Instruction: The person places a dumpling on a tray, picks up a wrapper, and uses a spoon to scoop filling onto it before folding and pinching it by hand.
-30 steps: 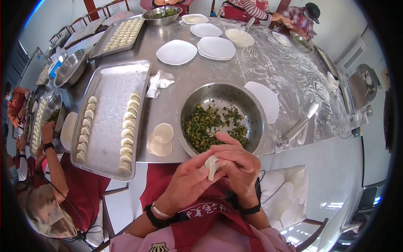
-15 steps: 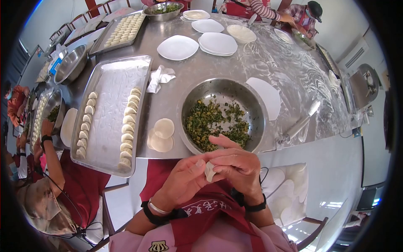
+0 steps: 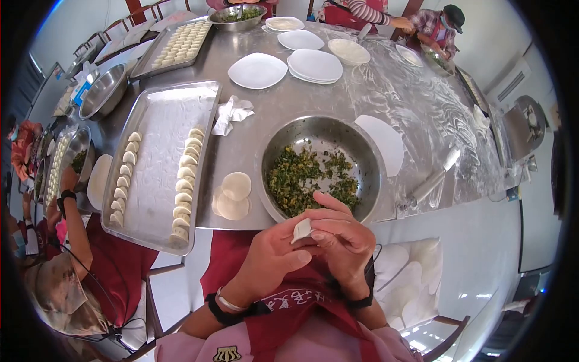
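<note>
Shifted the dumpling (image 3: 301, 231) toward the steel mixing bowl (image 3: 369, 158); lowered the left thumb off it. Pinching it in the right hand's (image 3: 345, 241) narrowed fingers, near the bowl. Left hand (image 3: 262, 259) alongside, grip too hidden to tell.

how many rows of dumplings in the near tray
2: the left row along the tray's left side, and the right row along its right side. No other row shows there.
</note>
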Action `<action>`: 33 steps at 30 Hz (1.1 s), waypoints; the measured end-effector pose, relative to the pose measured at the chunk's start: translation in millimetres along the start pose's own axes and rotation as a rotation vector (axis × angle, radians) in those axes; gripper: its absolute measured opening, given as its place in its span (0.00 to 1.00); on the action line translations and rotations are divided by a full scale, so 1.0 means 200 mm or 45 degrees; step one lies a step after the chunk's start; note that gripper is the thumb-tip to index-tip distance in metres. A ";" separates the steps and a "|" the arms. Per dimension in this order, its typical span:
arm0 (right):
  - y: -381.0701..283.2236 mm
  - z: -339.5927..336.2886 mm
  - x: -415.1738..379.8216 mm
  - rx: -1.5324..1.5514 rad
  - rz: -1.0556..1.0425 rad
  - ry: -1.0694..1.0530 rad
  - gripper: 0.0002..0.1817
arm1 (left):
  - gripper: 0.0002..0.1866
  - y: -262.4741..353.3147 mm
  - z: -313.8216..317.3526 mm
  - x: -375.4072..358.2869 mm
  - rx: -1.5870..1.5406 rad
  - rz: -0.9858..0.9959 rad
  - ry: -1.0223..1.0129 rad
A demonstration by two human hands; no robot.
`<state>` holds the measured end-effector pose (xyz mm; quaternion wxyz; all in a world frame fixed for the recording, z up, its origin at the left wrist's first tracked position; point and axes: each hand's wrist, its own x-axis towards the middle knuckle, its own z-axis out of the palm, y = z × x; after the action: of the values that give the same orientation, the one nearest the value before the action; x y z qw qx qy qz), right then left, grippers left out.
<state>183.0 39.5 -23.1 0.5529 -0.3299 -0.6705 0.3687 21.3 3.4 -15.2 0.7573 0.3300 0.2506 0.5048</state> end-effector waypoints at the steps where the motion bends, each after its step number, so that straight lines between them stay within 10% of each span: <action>1: -0.01 0.03 0.00 -0.004 0.011 0.049 0.09 | 0.31 -0.01 0.00 -0.01 0.040 0.022 0.045; 33: -0.04 0.03 0.04 -0.191 -0.105 -0.106 0.10 | 0.24 -0.04 -0.04 -0.06 0.547 0.214 0.156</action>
<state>175.2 40.6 -12.6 0.5130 -0.3270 -0.7316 0.3077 16.7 -8.1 -25.7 0.6083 0.4720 0.3693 0.5204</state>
